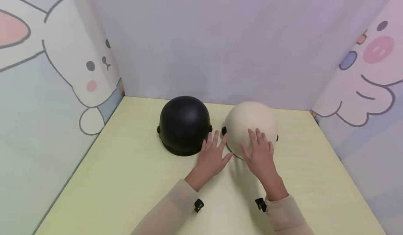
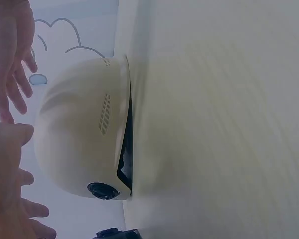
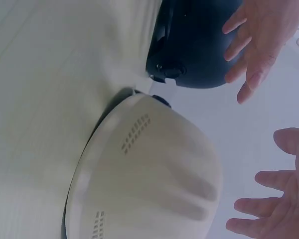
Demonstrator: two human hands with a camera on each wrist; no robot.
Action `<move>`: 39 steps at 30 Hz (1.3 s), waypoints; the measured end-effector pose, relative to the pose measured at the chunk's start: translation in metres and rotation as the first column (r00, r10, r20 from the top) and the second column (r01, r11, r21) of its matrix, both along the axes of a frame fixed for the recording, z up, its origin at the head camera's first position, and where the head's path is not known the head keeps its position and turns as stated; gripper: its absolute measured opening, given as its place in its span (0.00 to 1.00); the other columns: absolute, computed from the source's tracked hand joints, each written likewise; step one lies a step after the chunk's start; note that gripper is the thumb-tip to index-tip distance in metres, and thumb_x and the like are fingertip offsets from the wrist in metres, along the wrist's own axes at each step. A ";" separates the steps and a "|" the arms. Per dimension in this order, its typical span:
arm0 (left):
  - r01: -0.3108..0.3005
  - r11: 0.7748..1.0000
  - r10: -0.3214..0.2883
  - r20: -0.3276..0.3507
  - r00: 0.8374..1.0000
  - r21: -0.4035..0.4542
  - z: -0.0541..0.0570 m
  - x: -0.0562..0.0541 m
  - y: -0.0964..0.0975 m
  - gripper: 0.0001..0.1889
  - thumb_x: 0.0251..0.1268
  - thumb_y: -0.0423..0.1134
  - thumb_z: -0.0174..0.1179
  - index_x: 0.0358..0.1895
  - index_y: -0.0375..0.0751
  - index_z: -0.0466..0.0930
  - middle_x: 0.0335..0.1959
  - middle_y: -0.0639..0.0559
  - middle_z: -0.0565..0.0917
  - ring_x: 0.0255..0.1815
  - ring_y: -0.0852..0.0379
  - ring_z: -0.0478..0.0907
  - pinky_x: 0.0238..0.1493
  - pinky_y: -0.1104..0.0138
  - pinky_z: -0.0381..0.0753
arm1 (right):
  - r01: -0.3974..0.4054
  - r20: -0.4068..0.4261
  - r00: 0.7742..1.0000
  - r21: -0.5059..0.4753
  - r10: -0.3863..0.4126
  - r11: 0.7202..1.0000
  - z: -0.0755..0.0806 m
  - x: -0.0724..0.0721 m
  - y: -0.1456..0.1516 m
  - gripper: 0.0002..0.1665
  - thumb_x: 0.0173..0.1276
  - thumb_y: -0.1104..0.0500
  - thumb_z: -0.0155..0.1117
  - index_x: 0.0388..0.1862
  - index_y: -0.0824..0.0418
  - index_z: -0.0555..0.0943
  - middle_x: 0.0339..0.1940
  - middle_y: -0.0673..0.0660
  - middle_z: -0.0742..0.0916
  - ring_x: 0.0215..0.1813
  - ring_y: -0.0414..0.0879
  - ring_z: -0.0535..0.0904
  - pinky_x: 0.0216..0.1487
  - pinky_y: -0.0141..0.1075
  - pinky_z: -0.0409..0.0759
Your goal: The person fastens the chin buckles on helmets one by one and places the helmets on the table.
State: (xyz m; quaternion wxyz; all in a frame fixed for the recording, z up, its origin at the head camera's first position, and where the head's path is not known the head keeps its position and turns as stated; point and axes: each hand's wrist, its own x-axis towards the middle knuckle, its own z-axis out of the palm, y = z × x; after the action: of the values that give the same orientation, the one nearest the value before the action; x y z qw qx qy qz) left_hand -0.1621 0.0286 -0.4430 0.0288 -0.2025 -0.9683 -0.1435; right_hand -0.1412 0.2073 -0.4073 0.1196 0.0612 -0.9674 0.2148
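Observation:
A cream helmet (image 1: pixel 242 118) rests dome up on the table, with a dark round fitting on its side and slotted vents showing in the left wrist view. To its left sits a glossy black helmet (image 1: pixel 182 123), also dome up. My left hand (image 1: pixel 212 158), fingers spread and holding nothing, reaches over the table between the two helmets, its fingertips overlapping the black one's right edge in the head view. My right hand (image 1: pixel 260 158) has its fingers extended in front of the cream helmet; the right wrist view shows a gap between fingers and shell.
Both helmets stand toward the back of the pale yellow table (image 1: pixel 126 193), near a plain lilac curtain (image 1: pixel 214 42). Cartoon-printed panels rise at the left (image 1: pixel 63 70) and the right. A small black device (image 1: pixel 198 205) is at the left wrist, another (image 1: pixel 260 204) at the right.

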 end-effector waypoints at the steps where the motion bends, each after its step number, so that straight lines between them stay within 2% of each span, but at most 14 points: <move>1: 0.002 1.000 -0.002 0.001 1.000 0.009 -0.001 -0.002 0.001 0.36 0.74 0.60 0.45 0.79 0.51 0.50 0.77 0.40 0.49 0.76 0.38 0.44 0.70 0.48 0.51 | 0.002 -0.006 1.000 -0.006 -0.002 1.000 0.000 -0.001 0.002 0.36 0.75 0.52 0.56 0.73 0.67 0.59 0.73 0.74 0.60 0.72 0.71 0.50 0.65 0.67 0.44; 6: 0.031 0.998 -0.031 -0.003 1.000 0.054 -0.003 -0.010 0.007 0.36 0.75 0.60 0.45 0.79 0.50 0.48 0.77 0.40 0.48 0.76 0.38 0.43 0.69 0.48 0.53 | 0.029 -0.054 0.998 -0.040 -0.031 0.999 -0.002 -0.007 0.012 0.35 0.75 0.53 0.55 0.73 0.69 0.60 0.72 0.74 0.61 0.72 0.71 0.52 0.65 0.67 0.47; 13: 0.056 0.996 -0.055 -0.011 0.998 0.064 -0.001 -0.020 0.017 0.37 0.74 0.61 0.44 0.79 0.49 0.49 0.78 0.40 0.46 0.76 0.38 0.43 0.68 0.48 0.55 | 0.051 -0.116 0.991 -0.098 -0.063 0.994 -0.004 -0.011 0.026 0.33 0.74 0.55 0.55 0.71 0.71 0.61 0.70 0.76 0.62 0.69 0.73 0.55 0.61 0.68 0.52; 19: 0.068 0.995 -0.065 -0.043 0.997 0.079 0.001 -0.029 0.024 0.36 0.74 0.61 0.44 0.79 0.50 0.49 0.78 0.40 0.47 0.76 0.38 0.43 0.69 0.48 0.55 | 0.081 -0.111 0.989 -0.176 -0.102 0.981 -0.007 -0.014 0.037 0.34 0.76 0.55 0.53 0.73 0.71 0.60 0.72 0.75 0.61 0.69 0.73 0.56 0.62 0.67 0.53; 29: 0.080 0.989 -0.074 -0.048 0.996 0.121 0.005 -0.041 0.033 0.37 0.75 0.61 0.44 0.80 0.51 0.44 0.78 0.39 0.44 0.77 0.41 0.41 0.69 0.50 0.55 | 0.133 -0.082 0.984 -0.269 -0.161 0.954 -0.014 -0.022 0.051 0.35 0.77 0.51 0.50 0.75 0.68 0.57 0.73 0.74 0.58 0.70 0.74 0.53 0.64 0.66 0.52; 39: 0.085 0.981 -0.085 -0.009 0.996 0.172 0.002 -0.050 0.044 0.38 0.74 0.62 0.43 0.80 0.54 0.41 0.78 0.41 0.42 0.77 0.42 0.38 0.71 0.52 0.51 | 0.170 -0.034 0.980 -0.356 -0.195 0.919 -0.023 -0.026 0.061 0.38 0.78 0.48 0.48 0.77 0.66 0.53 0.75 0.72 0.56 0.73 0.70 0.49 0.65 0.66 0.50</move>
State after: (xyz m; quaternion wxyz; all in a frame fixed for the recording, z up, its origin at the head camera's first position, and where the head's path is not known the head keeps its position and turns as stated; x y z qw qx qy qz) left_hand -0.2123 0.0728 -0.4406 0.0409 -0.2407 -0.9427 -0.2273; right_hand -0.1670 0.2687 -0.4308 0.1813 -0.0442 -0.9102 0.3698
